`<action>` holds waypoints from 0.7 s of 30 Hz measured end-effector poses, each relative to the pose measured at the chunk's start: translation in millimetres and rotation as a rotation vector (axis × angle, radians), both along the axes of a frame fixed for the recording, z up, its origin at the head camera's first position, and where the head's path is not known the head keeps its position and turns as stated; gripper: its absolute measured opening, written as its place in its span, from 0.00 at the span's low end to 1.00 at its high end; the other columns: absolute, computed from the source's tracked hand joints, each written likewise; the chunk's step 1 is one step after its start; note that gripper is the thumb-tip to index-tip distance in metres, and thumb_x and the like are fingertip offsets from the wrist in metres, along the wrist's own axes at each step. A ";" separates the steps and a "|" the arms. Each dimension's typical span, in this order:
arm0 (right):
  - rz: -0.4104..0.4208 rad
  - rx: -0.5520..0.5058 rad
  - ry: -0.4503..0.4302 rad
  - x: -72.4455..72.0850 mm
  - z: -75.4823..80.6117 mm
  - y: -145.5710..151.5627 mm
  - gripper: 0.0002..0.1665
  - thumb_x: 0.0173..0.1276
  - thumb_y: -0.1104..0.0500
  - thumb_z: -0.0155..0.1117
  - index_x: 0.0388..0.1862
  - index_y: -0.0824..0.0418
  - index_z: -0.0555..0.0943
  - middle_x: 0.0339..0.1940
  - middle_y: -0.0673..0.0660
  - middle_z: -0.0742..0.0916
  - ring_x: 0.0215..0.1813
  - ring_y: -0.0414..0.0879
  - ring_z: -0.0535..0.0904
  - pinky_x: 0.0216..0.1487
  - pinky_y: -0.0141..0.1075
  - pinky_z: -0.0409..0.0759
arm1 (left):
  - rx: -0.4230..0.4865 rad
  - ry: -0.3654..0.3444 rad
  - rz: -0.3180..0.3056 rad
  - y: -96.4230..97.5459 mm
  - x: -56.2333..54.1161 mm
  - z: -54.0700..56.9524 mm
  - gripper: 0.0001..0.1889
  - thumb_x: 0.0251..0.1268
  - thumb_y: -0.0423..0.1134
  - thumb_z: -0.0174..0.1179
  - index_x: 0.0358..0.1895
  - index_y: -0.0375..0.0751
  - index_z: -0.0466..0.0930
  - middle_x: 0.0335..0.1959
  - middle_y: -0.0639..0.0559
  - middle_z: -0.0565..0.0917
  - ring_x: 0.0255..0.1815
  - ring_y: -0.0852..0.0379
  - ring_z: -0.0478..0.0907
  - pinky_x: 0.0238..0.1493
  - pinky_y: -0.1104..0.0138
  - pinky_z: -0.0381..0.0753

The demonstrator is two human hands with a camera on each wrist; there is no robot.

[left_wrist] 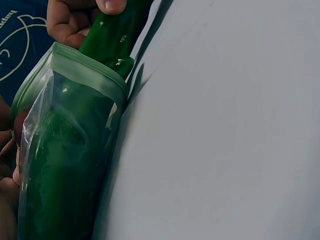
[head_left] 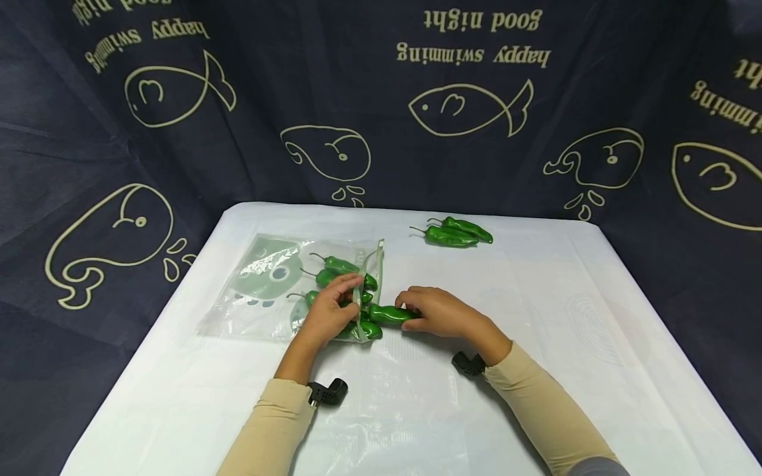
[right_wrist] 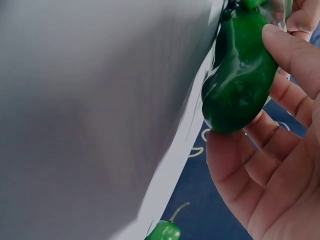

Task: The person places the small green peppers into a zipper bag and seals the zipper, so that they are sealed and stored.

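Observation:
A clear zip bag with a green rim lies flat on the left half of the table, several green peppers inside it. My left hand pinches the bag's rim at its right-hand mouth. In my right hand a shiny green pepper is gripped between thumb and fingers near its tip. Its stem end points left into the bag's mouth. The left wrist view shows this pepper entering over the green zip band. Thumb and fingers wrap the same pepper in the right wrist view.
Two more green peppers lie side by side at the back of the white-covered table. A dark cloth with fish and whale outlines hangs behind it. Each wrist wears a small black camera.

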State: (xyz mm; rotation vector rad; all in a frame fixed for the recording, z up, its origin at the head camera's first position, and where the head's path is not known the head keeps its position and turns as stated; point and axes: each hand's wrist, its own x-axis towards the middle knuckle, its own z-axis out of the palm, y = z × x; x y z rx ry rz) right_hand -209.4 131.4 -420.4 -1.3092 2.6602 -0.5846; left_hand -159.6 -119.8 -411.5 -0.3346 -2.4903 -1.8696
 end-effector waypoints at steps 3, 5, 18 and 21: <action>-0.005 -0.002 0.001 0.6 1.1 -2.8 0.18 0.62 0.53 0.74 0.49 0.53 0.81 0.36 0.47 0.81 0.37 0.45 0.79 0.41 0.40 0.76 | 0.002 -0.003 0.000 0.1 0.0 0.3 0.31 0.52 0.19 0.54 0.65 0.28 0.73 0.69 0.40 0.70 0.50 0.44 0.71 0.51 0.60 0.72; -0.008 -0.002 0.002 1.1 1.7 -4.9 0.18 0.62 0.53 0.74 0.49 0.54 0.80 0.36 0.47 0.80 0.38 0.45 0.79 0.41 0.41 0.76 | 0.005 -0.003 -0.002 0.0 0.0 0.5 0.31 0.52 0.19 0.54 0.65 0.27 0.73 0.69 0.40 0.70 0.50 0.44 0.71 0.50 0.60 0.72; -0.027 0.005 0.006 0.9 0.6 -17.4 0.18 0.62 0.53 0.74 0.49 0.54 0.81 0.35 0.46 0.79 0.34 0.40 0.74 0.38 0.37 0.74 | 0.010 0.002 -0.009 -0.1 -0.8 -1.4 0.30 0.52 0.19 0.54 0.65 0.26 0.73 0.69 0.41 0.71 0.49 0.42 0.71 0.47 0.62 0.72; -0.027 0.006 0.006 0.1 0.2 -19.6 0.18 0.62 0.53 0.74 0.49 0.54 0.81 0.35 0.46 0.79 0.35 0.40 0.74 0.38 0.37 0.74 | 0.009 0.003 -0.010 0.0 -0.9 -1.4 0.30 0.52 0.19 0.54 0.65 0.26 0.73 0.69 0.41 0.71 0.49 0.42 0.71 0.47 0.63 0.72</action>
